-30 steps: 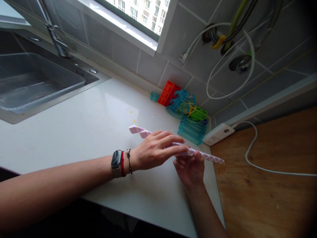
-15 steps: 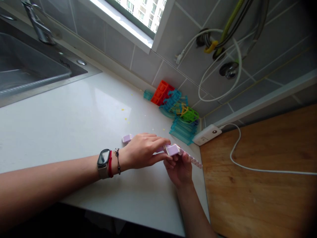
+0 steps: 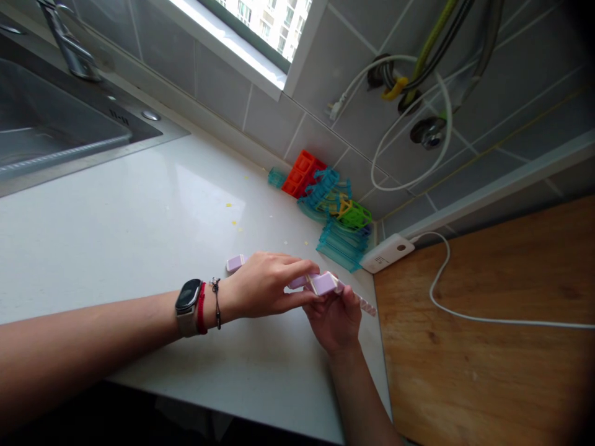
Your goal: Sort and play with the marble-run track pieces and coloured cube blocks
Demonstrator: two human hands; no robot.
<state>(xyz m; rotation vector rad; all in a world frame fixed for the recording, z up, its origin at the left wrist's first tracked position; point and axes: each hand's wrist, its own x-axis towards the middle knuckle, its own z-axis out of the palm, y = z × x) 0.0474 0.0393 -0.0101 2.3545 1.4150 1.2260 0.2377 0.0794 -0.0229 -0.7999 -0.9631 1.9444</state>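
Observation:
A purple-and-white snake puzzle (image 3: 324, 283), made of jointed wedge-shaped blocks, is held between both my hands above the white counter. My left hand (image 3: 264, 285) reaches in from the left, its thumb and fingers pinching the middle of the puzzle. One end block (image 3: 235, 263) sticks out behind that hand, at its far side. From below, my right hand (image 3: 335, 319) is closed around the other part, thumb upward. A narrow striped length pokes out to the right past my right thumb. The blocks inside my fingers are hidden.
Against the tiled wall are toy pieces: a red block (image 3: 303, 174), blue translucent parts (image 3: 341, 244) and a green lattice piece (image 3: 354, 215). A white power bank (image 3: 388, 253) with a cable lies by the wooden board (image 3: 465, 371). A sink (image 3: 56, 118) is at left.
My left hand has shifted slightly, and more of the purple block between its thumb and fingers shows. Less of the striped length shows past my right hand. Both hands keep their grip.

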